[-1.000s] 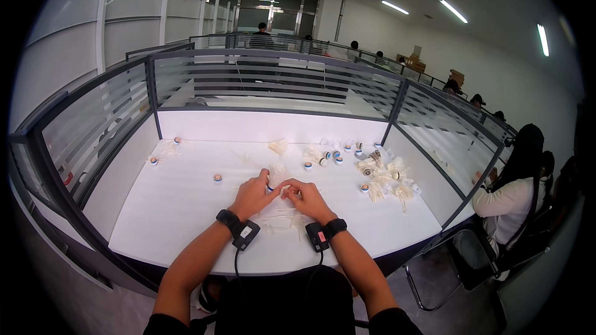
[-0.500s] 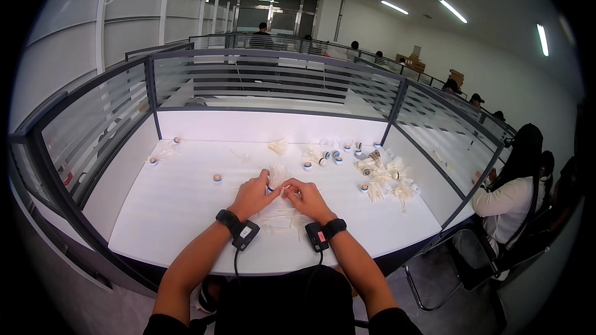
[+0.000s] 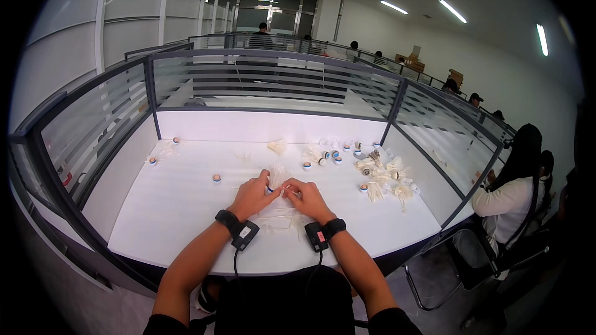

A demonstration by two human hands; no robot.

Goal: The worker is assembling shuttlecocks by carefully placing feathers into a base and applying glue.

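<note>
My left hand (image 3: 253, 195) and my right hand (image 3: 305, 198) meet over the middle of the white desk (image 3: 167, 211). Together they hold a white feather shuttlecock (image 3: 277, 177), its feathers fanning up between the thumbs. My left hand grips the base end; my right hand pinches a thin feather at its side. Both wrists wear black bands with small sensor boxes and cables. Loose white feathers (image 3: 279, 220) lie on the desk just below my hands.
A pile of shuttlecocks (image 3: 386, 178) lies at the right. More shuttlecocks and cork bases (image 3: 326, 156) sit near the back; single corks (image 3: 216, 178) lie at the left. Grey slatted partitions (image 3: 273, 80) enclose the desk. A seated person (image 3: 515, 192) works at the right.
</note>
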